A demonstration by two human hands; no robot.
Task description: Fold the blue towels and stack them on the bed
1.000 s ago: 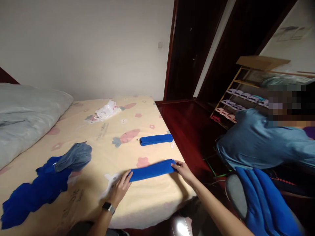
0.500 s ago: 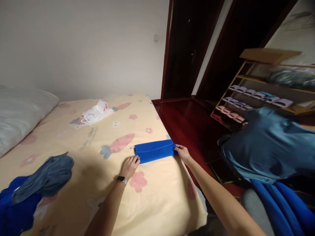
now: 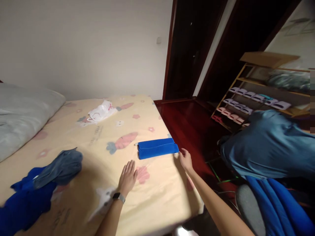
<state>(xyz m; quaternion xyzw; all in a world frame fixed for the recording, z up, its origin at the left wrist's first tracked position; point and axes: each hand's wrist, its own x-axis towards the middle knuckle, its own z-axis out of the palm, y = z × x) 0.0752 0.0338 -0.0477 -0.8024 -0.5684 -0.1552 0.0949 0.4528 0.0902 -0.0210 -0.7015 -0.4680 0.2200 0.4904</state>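
Folded blue cloths [image 3: 157, 148] lie stacked near the right edge of the bed [image 3: 103, 154], which has a yellow sheet printed with carrots and flowers. My left hand [image 3: 128, 178] hovers flat and open just in front of the stack, a watch on its wrist. My right hand [image 3: 185, 160] is open at the bed's right edge, a little apart from the stack's right end. Neither hand holds anything.
A heap of blue and grey clothes [image 3: 36, 186] lies at the left. A white plastic bag [image 3: 102, 111] and a grey pillow [image 3: 22, 114] sit farther back. A person in a blue shirt [image 3: 268, 144] bends at right, by a shoe rack [image 3: 256, 98]. More blue cloth [image 3: 278, 209] drapes a chair.
Both hands carried a folded blue cloth forward and set it on the other folded cloth. They have since let go and drawn back toward me.
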